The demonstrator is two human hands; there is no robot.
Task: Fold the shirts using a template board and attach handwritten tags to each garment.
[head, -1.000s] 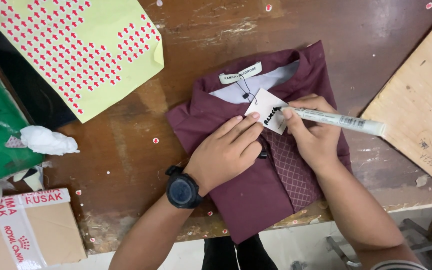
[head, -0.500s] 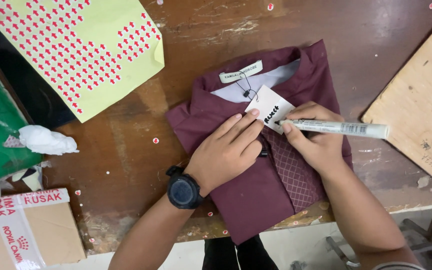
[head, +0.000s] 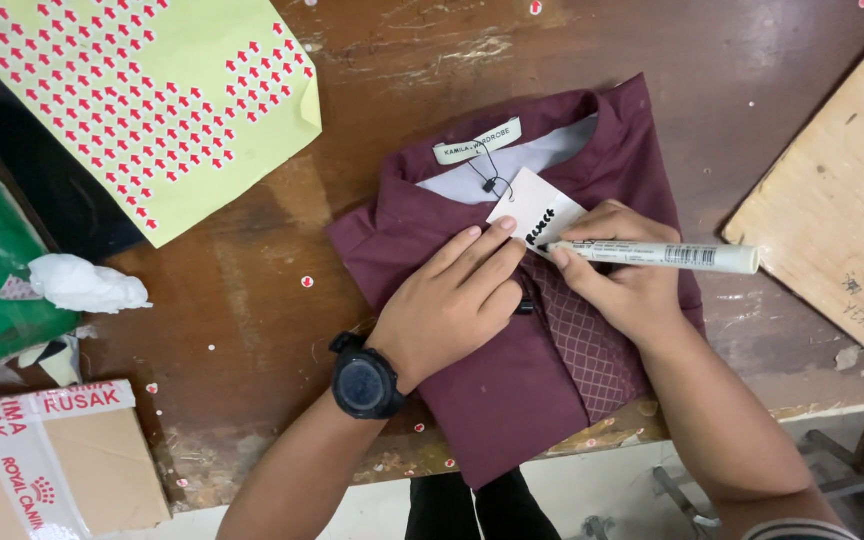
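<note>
white marker [head: 667, 256], tip on paper tag [head: 535, 217]

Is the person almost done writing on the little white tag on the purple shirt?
Done: the maroon shirt lies folded on the wooden table, and black writing already covers part of the white tag. In hand: the left hand presses the shirt flat while the right hand holds the marker tip against the tag. Left: I can't tell whether more writing follows.
</note>
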